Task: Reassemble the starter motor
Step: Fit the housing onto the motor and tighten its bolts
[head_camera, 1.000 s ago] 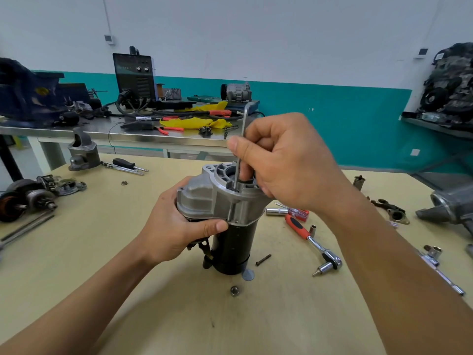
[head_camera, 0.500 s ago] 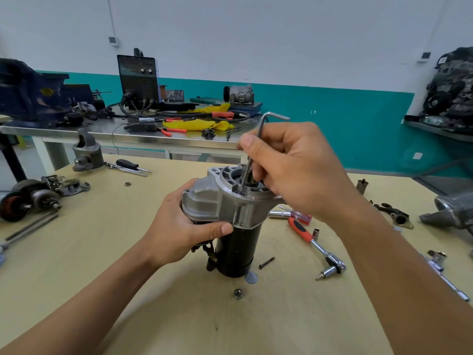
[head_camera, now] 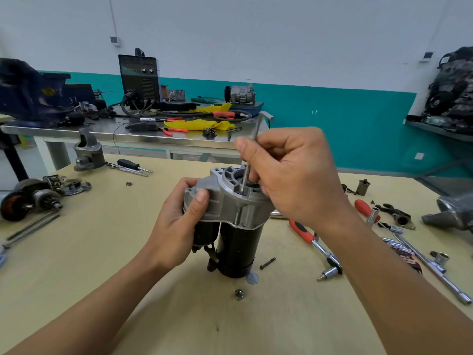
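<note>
Old parts: at 9 o'clock from the motor we've got an armature and some other bits. They're cut off by the frame edge and too blurry to name.
Left hand: our left hand grips the side of the starter motor with the thumb on the silver housing. The fingers are hidden round the back.
Starter motor: stands upright mid-table, black body down and silver end up. The smaller cylinder beside it is mostly behind our palm.
Hex key: the hex key runs down into the top recess, bend at 12 o'clock. We can't see the tip.
Right hand: our right hand pinches the key's shaft, covering its middle.
Loose bits: bolt at 5 o'clock, nut at 6.
Ratchet: the ratchet is at 3 o'clock, its red handle partly behind our forearm.
</note>
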